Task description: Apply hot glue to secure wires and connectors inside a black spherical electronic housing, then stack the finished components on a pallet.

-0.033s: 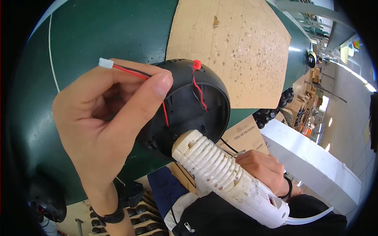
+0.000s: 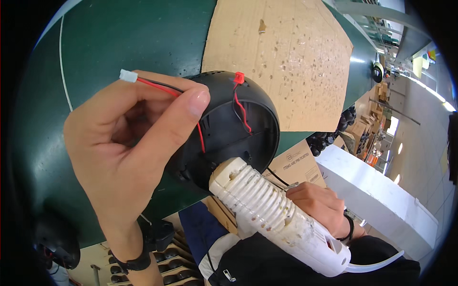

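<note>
Apparently gluing inside shell
Pinching wires in left grip, grasping glue gun in right grip; next, likely calling for steady aim.

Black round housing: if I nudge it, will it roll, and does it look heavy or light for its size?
The black round housing would probably roll or rock, since its outside is rounded. It may be light for its size, as its open side shows a hollow. Its red-plug lead will likely flop, being thin and bent.
</note>
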Demonstrator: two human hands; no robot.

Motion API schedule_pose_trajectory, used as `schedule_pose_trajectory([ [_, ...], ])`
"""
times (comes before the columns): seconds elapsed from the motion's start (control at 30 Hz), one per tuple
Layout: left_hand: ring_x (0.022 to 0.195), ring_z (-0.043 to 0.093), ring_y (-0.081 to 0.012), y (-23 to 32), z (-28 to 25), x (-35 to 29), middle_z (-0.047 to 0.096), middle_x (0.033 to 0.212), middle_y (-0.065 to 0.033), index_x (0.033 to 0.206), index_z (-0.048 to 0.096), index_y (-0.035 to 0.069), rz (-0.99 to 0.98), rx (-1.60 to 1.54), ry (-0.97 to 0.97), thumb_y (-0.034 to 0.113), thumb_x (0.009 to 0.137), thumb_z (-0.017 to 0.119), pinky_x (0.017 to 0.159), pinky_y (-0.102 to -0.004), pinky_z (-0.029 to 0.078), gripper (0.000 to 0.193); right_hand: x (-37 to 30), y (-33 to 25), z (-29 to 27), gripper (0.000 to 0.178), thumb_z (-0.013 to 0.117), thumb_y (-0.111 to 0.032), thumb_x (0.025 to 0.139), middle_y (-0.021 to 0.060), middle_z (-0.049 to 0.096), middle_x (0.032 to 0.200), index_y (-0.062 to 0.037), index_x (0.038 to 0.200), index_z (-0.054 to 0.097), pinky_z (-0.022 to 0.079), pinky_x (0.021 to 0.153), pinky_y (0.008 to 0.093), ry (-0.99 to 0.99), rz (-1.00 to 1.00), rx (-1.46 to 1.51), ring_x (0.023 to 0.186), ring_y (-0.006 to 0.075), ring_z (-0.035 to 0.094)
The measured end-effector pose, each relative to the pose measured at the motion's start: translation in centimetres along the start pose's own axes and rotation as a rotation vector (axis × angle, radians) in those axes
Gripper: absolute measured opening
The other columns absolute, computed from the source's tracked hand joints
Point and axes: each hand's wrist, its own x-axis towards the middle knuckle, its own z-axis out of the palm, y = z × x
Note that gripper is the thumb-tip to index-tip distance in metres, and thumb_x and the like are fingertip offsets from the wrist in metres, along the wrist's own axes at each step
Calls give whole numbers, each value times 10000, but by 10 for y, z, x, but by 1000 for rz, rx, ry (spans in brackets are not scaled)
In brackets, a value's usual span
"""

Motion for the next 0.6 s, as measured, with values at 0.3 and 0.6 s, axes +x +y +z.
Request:
schedule_pose_trajectory([
  [0.3, 566, 481, -41, -1, -6, -10, 611, 794, -52, 908, 654, -27, 65, 34, 0, 107, 920, 644, 439, -171, 307, 135, -4, 1, -3, 174, 656, -64, 803, 183, 602, 792, 82, 855, 578, 521, 597, 356, -4, 3, 38, 674, 316, 631],
  [0.6, 539, 479, -100, -1, -26, -38, 570, 675, -73, 722, 591, 17, 15, -223, 29, 234, 799, 731, 497, -222, 322, 269, -1, 8, -3, 186, 659, -86, 809, 177, 594, 760, 79, 840, 579, 510, 552, 356, 16, -38, 76, 637, 311, 621],
])
